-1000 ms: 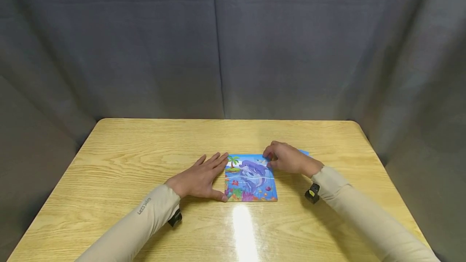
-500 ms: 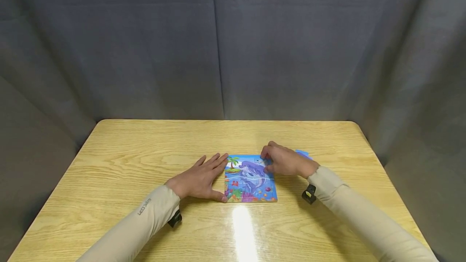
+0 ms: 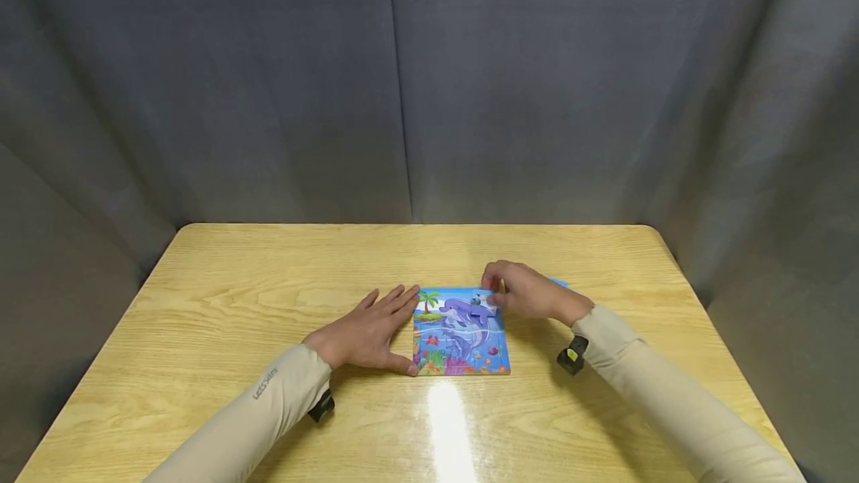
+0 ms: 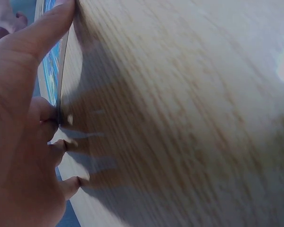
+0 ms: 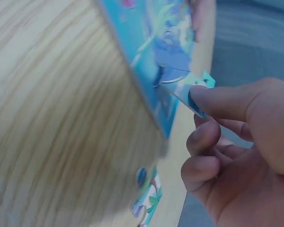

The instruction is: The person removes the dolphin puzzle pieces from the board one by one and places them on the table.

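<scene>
A square jigsaw puzzle (image 3: 463, 341) with dolphins, a palm tree and coral lies on the table. My left hand (image 3: 362, 330) lies along its left side, fingers spread, with fingertips and thumb touching that edge. In the left wrist view only a sliver of the puzzle (image 4: 51, 71) shows past the thumb. My right hand (image 3: 533, 295), at the top right corner, pinches a puzzle piece (image 5: 182, 93) between thumb and fingers. The piece is raised and tilted over the puzzle. The gap under it is mostly hidden.
Loose puzzle pieces (image 5: 151, 198) lie on the table to the right of the puzzle, mostly behind the right hand in the head view. The wooden table (image 3: 268, 267) ends at a grey curtain (image 3: 302, 95). Bright glare falls in front of the puzzle.
The puzzle piece under the right fingers now shows lifted and tilted over the top right part of the puzzle. The right hand has shifted only slightly. The left hand stays in place.
</scene>
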`<state>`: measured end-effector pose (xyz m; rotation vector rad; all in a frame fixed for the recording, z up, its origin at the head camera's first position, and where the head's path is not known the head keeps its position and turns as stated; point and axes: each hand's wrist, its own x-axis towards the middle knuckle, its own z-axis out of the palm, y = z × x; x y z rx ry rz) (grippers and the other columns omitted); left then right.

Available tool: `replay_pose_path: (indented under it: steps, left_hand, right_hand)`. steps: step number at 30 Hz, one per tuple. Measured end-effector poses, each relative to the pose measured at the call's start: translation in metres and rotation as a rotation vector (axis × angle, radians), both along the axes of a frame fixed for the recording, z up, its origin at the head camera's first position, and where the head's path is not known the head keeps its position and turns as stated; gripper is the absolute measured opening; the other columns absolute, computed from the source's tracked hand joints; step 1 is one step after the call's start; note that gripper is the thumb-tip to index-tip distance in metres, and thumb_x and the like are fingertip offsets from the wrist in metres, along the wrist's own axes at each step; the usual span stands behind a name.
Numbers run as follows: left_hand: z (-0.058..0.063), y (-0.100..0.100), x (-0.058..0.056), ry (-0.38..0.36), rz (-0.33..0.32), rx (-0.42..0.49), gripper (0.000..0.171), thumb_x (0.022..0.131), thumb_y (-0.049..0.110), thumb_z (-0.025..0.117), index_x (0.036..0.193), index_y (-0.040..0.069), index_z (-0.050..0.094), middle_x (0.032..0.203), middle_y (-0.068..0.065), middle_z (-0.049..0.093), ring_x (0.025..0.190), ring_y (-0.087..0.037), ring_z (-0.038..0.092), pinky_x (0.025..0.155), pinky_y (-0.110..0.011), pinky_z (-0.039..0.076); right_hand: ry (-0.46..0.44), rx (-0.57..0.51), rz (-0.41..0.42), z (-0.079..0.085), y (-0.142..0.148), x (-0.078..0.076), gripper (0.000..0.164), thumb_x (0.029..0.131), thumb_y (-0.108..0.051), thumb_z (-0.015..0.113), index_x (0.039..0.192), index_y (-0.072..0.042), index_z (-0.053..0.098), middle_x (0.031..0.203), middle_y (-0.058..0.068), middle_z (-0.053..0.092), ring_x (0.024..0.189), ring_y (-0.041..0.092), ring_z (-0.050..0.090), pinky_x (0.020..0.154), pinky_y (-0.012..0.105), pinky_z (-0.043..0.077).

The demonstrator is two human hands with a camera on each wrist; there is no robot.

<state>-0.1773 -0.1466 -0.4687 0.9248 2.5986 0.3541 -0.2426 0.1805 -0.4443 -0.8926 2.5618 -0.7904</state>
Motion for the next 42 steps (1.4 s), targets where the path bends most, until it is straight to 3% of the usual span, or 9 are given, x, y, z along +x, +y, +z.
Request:
replay_pose_path:
  steps: [5,14,27,34,42]
  left_hand:
    - [-0.001,0.0,-0.001,0.004,-0.004,-0.002,0.116,0.092,0.072,0.07,0.172,0.008,0.016,0.183,-0.006,0.004,0.17,-0.033,0.007,0.135,-0.066,0.008]
    - [-0.003,0.0,-0.003,0.013,-0.012,-0.005,0.115,0.093,0.072,0.069,0.172,0.008,0.016,0.183,-0.007,0.004,0.17,-0.033,0.006,0.135,-0.065,0.009]
    - [-0.001,-0.003,-0.003,0.016,-0.008,-0.007,0.115,0.093,0.072,0.069,0.172,0.008,0.016,0.183,-0.007,0.004,0.17,-0.034,0.006,0.135,-0.066,0.009]
    - [-0.001,-0.003,-0.003,0.012,-0.005,-0.006,0.115,0.093,0.072,0.068,0.172,0.008,0.015,0.183,-0.007,0.003,0.17,-0.033,0.006,0.135,-0.066,0.008]
    - [-0.003,-0.002,-0.004,0.023,-0.009,-0.001,0.115,0.093,0.074,0.067,0.172,0.007,0.015,0.183,-0.007,0.003,0.17,-0.033,0.006,0.135,-0.066,0.01]
  right_hand:
    - [-0.112,-0.078,0.001,0.009,0.005,-0.001,0.006,0.106,-0.009,0.065,0.103,-0.003,0.067,0.093,0.006,0.063,0.074,0.014,0.048,0.065,0.025,0.04]
    - [-0.171,-0.141,-0.079,0.019,0.039,-0.008,0.005,0.107,-0.008,0.063,0.108,-0.004,0.066,0.099,0.011,0.063,0.073,0.017,0.052,0.062,0.027,0.045]
    - [-0.145,-0.132,-0.21,0.026,0.106,-0.009,0.009,0.105,-0.009,0.065,0.109,-0.001,0.067,0.098,0.011,0.062,0.073,0.011,0.05,0.063,0.026,0.043]
    - [-0.101,-0.082,-0.223,0.021,0.126,-0.01,0.008,0.103,-0.008,0.069,0.106,-0.001,0.068,0.098,0.01,0.065,0.081,0.009,0.051,0.066,0.024,0.045]
    - [-0.16,-0.021,-0.234,0.018,0.146,-0.007,0.009,0.102,-0.005,0.068,0.107,0.002,0.065,0.095,0.008,0.062,0.072,0.007,0.048,0.061,0.023,0.042]
